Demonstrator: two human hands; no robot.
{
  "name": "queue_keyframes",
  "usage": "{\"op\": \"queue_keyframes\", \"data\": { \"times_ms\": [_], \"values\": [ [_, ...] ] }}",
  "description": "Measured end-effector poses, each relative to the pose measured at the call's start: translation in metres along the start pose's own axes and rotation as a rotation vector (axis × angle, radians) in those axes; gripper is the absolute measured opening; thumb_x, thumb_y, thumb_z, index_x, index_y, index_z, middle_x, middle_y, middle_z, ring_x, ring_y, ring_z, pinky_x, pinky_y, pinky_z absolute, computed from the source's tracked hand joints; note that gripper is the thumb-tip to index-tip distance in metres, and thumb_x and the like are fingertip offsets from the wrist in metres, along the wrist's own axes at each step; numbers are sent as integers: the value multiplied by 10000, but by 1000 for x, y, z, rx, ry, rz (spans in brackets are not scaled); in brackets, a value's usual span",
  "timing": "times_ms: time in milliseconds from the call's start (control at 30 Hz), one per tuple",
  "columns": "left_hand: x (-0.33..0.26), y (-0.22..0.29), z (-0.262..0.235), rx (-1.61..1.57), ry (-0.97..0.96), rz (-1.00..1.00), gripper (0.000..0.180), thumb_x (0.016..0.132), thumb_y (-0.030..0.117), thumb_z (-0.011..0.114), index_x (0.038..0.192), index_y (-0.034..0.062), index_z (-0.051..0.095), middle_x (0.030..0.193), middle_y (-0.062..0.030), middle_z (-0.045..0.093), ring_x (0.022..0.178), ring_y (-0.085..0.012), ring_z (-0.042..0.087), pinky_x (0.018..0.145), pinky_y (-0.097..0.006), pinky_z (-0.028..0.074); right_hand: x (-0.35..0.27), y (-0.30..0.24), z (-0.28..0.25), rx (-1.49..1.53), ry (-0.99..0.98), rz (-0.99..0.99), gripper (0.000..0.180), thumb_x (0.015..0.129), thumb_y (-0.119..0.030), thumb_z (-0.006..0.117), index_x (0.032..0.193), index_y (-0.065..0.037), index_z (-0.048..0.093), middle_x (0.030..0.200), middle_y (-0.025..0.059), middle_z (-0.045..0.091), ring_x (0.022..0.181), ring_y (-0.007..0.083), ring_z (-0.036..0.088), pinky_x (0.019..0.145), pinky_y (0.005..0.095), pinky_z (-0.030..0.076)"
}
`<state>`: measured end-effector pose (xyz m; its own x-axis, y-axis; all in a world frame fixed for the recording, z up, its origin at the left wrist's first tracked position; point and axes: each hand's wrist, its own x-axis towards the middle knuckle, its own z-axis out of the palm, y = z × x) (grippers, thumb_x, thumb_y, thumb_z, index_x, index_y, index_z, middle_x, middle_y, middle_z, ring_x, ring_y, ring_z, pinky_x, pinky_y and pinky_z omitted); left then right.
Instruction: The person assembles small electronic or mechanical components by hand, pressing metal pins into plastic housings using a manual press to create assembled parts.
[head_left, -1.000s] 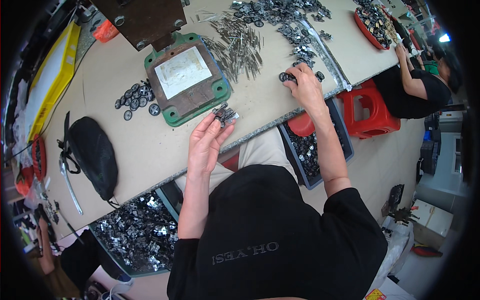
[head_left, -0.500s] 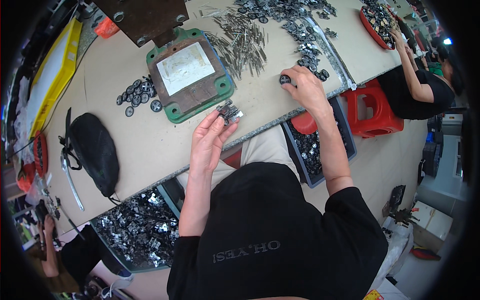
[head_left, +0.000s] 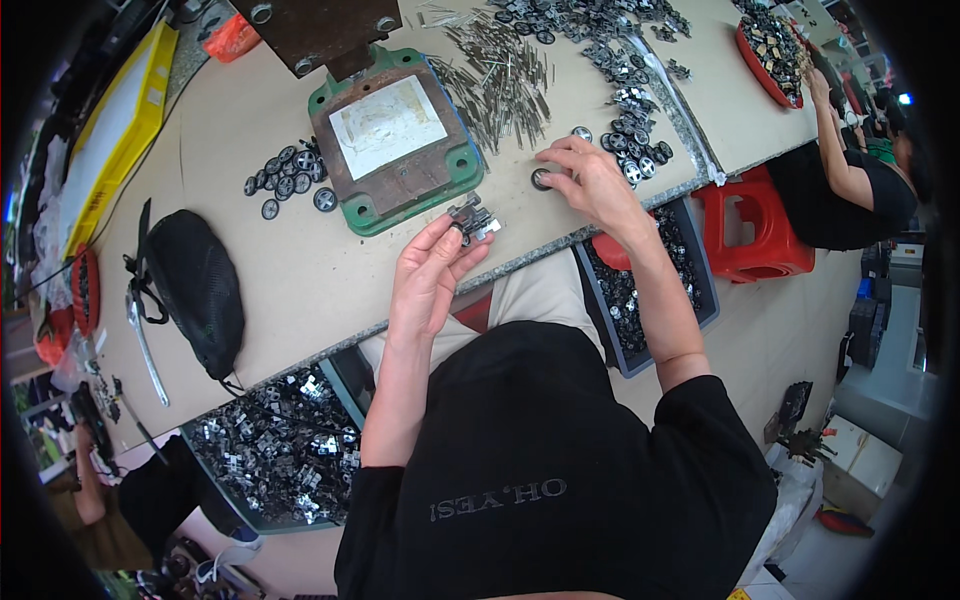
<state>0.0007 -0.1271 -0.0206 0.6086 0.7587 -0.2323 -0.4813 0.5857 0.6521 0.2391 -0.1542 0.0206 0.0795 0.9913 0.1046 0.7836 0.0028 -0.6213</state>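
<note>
My left hand [head_left: 428,272] pinches a small grey and black mechanical part [head_left: 472,218], with a dark round piece by the fingertips. It is in front of the near corner of a green-edged press base [head_left: 400,150]. Over the tabletop to its right, my right hand [head_left: 590,185] grips a small black wheel [head_left: 540,179] between thumb and fingers. Just beyond those fingers another silver-spoked wheel [head_left: 582,133] lies on the table. More wheels and parts [head_left: 632,140] are heaped to the right of my right hand.
Thin metal pins [head_left: 500,85] lie scattered behind the press base. Loose wheels [head_left: 290,175] sit at its left, near a black pouch [head_left: 195,290]. Bins of parts [head_left: 275,450] stand below the table edge. A red stool [head_left: 755,230] and a seated person [head_left: 845,185] are at right.
My right hand has moved left, closer to my left hand, carrying the wheel. My left hand keeps its hold on the part. The whole view has shifted slightly.
</note>
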Motion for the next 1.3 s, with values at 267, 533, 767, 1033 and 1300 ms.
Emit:
{"op": "queue_keyframes", "data": {
  "times_ms": [267, 533, 767, 1033, 1300],
  "values": [
    [1, 0, 1, -9, -17, 6, 298, 904, 118, 519, 1163, -29, 507, 1087, -159, 589, 991, -293, 597, 846, -341, 522, 4, 6, 3, -249, -139, -259, 302, 758, -40, 607, 1059, -27, 589, 986, 127, 579, 934, 294, 560, 807, 356, 457],
    [0, -3, 2, -18, 5, 9, 288, 904, 89, 511, 1162, -39, 501, 1075, -167, 593, 967, -268, 608, 835, -330, 524, -7, -19, 12, 627, -146, -24, 288, 854, -65, 551, 1132, 7, 544, 1014, 88, 588, 875, 160, 573, 788, 271, 463],
    [1, -4, 3, -13, 30, 21, 288, 900, 73, 518, 1159, -51, 501, 1062, -163, 598, 919, -237, 624, 811, -316, 535, -17, -22, 30, 1007, -260, 96, 290, 903, -117, 516, 1172, -12, 548, 1049, 24, 586, 855, 72, 523, 723, 223, 436],
    [0, -5, 6, 20, 72, 47, 288, 886, 48, 533, 1151, -64, 510, 1038, -162, 609, 900, -234, 629, 797, -313, 541, -16, -22, 31, 1018, -259, 96, 284, 888, -97, 539, 1157, -9, 565, 1053, 34, 586, 841, 77, 531, 709, 215, 435],
    [1, -17, 5, 218, 129, 174, 255, 890, 34, 513, 1124, -67, 525, 1018, -162, 618, 914, -246, 630, 800, -321, 544, -20, -27, 41, 869, -120, 320, 234, 855, -149, 620, 1024, 14, 626, 740, -5, 612, 627, 44, 535, 517, 172, 407]
  ]
}}
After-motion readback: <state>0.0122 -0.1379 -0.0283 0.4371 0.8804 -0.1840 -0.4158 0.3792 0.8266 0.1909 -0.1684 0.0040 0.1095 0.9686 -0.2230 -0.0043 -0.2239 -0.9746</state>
